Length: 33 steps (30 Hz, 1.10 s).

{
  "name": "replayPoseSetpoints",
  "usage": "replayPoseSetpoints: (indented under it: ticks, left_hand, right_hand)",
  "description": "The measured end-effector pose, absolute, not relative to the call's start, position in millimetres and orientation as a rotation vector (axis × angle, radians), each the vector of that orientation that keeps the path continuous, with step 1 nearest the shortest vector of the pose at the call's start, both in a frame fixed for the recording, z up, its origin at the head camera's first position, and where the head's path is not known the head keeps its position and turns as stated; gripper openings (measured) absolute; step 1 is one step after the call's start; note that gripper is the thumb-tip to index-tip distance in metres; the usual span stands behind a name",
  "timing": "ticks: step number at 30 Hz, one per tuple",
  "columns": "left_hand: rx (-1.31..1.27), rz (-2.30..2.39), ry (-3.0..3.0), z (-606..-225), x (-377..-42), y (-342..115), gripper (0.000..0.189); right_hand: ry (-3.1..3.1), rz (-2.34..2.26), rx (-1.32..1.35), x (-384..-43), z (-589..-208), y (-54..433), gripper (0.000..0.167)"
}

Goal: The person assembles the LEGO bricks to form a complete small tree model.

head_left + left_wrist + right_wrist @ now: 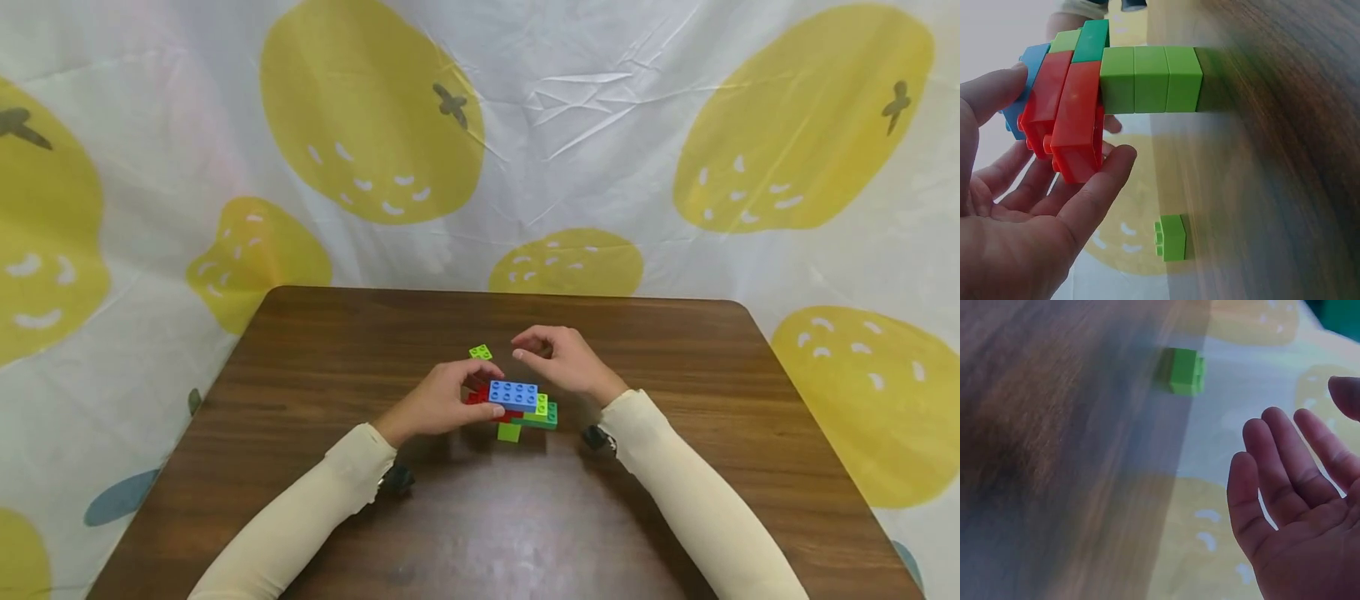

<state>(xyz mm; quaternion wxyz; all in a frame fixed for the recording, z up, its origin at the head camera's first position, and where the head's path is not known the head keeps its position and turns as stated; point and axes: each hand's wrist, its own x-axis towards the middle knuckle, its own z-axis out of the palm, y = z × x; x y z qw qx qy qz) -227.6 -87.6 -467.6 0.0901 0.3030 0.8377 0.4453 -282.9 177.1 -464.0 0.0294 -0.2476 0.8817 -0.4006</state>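
A toy-brick build stands on a narrow column of stacked lime bricks (1150, 80). Above the column are two layers with red bricks (1077, 106), a dark green brick (552, 414) and a lime brick (542, 405), topped by a blue eight-stud brick (513, 395). My left hand (438, 402) holds the upper part from the left side, thumb against the blue brick and fingers round the far side. My right hand (567, 360) hovers behind and right of the build, fingers relaxed and holding nothing. Beyond the build lies a single lime brick (480, 352), studs up.
Everything rests on a dark wooden table (360, 333) with rounded far corners. Behind it hangs a white curtain (577, 108) with big yellow fruit prints. Dark wrist devices (397, 479) show beneath the cream sleeves (300, 512).
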Motion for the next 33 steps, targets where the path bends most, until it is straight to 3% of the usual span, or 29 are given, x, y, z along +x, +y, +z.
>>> replayPoseSetpoints:
  ticks: [24,33]
  left_hand:
    - [0.927,1.339,2.472,-467.2,-225.6,-91.8,0.037]
    - [0.924,1.333,2.456,-467.5,-225.1,-93.3,0.039]
  right_hand:
    - [2.566,-0.991,-0.800,-342.3,-499.9,132.7,0.055]
    - [2.612,-0.908,-0.813,-346.0,-500.0,127.3,0.034]
